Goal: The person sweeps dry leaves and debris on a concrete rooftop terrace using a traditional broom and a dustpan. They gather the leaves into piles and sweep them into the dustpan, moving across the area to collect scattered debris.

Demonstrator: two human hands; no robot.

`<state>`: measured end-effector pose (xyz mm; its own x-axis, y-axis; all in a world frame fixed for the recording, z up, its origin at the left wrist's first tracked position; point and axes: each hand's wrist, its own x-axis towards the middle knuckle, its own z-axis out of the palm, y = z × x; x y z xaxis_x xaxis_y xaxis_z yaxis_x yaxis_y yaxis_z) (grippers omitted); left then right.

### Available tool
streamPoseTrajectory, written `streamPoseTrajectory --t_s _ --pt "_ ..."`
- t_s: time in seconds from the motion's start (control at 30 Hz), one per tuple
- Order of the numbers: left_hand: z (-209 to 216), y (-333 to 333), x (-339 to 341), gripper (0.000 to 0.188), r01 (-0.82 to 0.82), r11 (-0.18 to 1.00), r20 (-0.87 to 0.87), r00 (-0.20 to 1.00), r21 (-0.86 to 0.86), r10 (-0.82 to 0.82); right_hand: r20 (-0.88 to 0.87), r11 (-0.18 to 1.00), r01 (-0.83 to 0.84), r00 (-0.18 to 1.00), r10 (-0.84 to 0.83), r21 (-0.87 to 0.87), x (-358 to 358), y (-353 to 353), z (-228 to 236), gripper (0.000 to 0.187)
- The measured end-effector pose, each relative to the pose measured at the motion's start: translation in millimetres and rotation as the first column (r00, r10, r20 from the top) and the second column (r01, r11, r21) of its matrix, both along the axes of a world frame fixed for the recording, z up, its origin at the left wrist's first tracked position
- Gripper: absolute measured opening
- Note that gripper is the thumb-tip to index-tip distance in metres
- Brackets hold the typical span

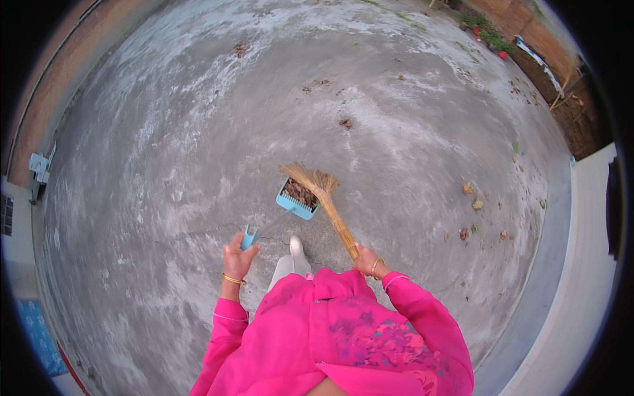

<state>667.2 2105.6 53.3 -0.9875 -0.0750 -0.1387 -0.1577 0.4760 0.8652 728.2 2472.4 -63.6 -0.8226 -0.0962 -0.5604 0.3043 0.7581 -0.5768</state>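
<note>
My left hand (238, 259) is closed round the light blue handle end of a long-handled dustpan (302, 210). The pan is ahead of me, low over or on the concrete, and brown dry leaves (299, 193) fill much of it. My right hand (366, 259) grips the stalk of a straw broom (335, 217). The broom's spread bristles lie across the far side and right of the pan, over part of the leaves. Whether the bristles press on the leaves I cannot tell.
Scattered leaves (345, 123) dot the concrete yard (198, 165), with more leaves (469, 189) to the right. A brick wall (72, 59) runs along the left. Green plants (489, 36) stand at the far right, and a pale raised ledge (561, 290) borders the right side.
</note>
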Motion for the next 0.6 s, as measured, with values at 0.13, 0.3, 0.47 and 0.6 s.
streamPoseTrajectory --t_s 0.13,0.3,0.47,0.6 --pt "-6 -7 -95 0.030 -0.024 0.999 -0.013 1.000 -0.042 0.024 0.015 1.000 -0.008 1.000 0.007 0.012 -96 -14 -22 0.070" --pt "-4 -13 -231 0.031 0.026 0.991 -0.058 0.998 -0.131 -0.033 0.070 0.999 -0.036 0.997 0.033 0.040 -227 -32 -16 0.066" --pt "-6 -14 -365 0.031 0.089 0.992 -0.080 0.992 -0.089 -0.097 0.119 0.996 0.094 0.989 -0.092 -0.011 -343 -43 -1 0.067" --pt "-17 -13 -471 0.030 0.087 0.990 -0.074 0.993 -0.109 -0.095 0.125 0.996 0.088 0.989 -0.084 -0.033 -441 -31 -10 0.075"
